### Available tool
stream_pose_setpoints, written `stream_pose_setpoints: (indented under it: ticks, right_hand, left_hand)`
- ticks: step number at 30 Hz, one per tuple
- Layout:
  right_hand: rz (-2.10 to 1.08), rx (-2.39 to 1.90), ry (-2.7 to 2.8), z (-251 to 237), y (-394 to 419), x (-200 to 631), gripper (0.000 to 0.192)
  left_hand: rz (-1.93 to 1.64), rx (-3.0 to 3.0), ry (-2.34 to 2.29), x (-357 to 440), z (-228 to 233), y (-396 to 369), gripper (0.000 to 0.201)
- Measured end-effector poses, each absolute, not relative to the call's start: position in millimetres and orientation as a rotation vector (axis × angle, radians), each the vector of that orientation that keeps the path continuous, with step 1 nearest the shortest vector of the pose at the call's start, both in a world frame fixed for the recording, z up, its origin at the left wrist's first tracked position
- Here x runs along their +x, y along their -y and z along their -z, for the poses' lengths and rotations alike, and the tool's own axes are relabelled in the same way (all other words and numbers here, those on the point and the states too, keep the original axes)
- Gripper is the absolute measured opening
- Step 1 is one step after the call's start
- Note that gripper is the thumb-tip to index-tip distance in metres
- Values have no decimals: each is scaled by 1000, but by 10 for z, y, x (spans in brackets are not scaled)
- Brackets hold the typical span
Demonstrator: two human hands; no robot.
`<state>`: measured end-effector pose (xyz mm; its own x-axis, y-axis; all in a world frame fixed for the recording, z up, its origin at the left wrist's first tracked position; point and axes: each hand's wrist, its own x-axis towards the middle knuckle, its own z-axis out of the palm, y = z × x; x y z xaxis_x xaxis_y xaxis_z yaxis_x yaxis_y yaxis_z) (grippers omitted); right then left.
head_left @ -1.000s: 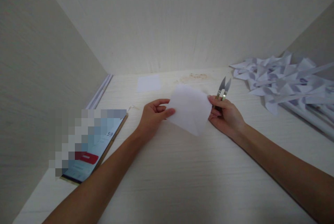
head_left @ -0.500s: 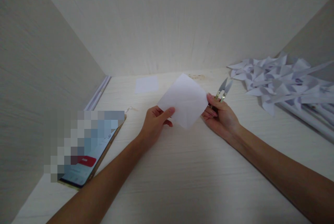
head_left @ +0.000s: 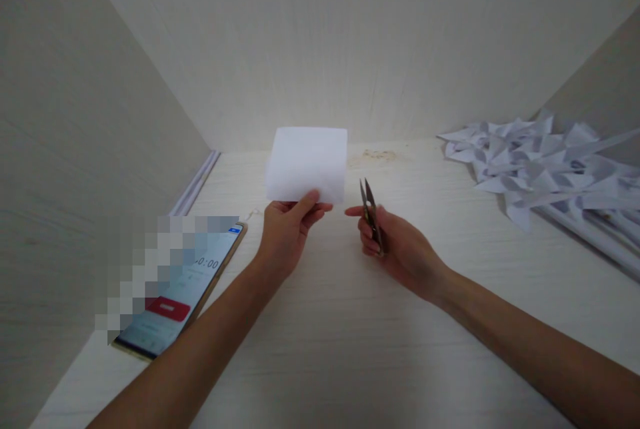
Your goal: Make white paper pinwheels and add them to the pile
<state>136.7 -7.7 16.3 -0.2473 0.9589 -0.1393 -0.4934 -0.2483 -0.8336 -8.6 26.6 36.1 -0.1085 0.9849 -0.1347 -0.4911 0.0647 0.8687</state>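
A white square sheet of paper is pinched at its near edge by my left hand, thumb on top and fingers beneath. It is raised above the table, one edge facing me. My right hand holds a pair of thread snips, their blades slightly apart and pointing away from me. The snips are to the right of the sheet and do not touch it. The second small paper square seen earlier at the back is hidden behind the held sheet.
White folded paper pinwheels are heaped at the right, over rolled paper sticks. More paper sticks lie along the left wall. A phone with a lit, partly blurred screen rests near my left forearm. Walls enclose the table.
The sheet has turned from a diamond to square-on and moved left with my left hand. My right hand has let go of its corner and drawn back, snips now upright in its grip.
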Motion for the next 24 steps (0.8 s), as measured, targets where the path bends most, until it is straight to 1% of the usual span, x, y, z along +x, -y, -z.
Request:
stream_pose_setpoints:
  ticks: [2, 6, 14, 24]
  right_hand:
    - [-1712, -820, 888, -145, 127, 1310, 25]
    - [-1767, -784, 1010, -114, 175, 1256, 28]
    - [-1822, -772, 1041, -93, 186, 1273, 20]
    - [-1821, -803, 1070, -99, 197, 1267, 19]
  left_hand:
    - [-1436, 638, -965, -86, -394, -263, 11]
    - [-1394, 708, -962, -87, -367, -226, 15]
    - [-1345, 764, -913, -64, -286, -204, 14]
    - [-1349, 739, -943, -58, -321, -173, 16]
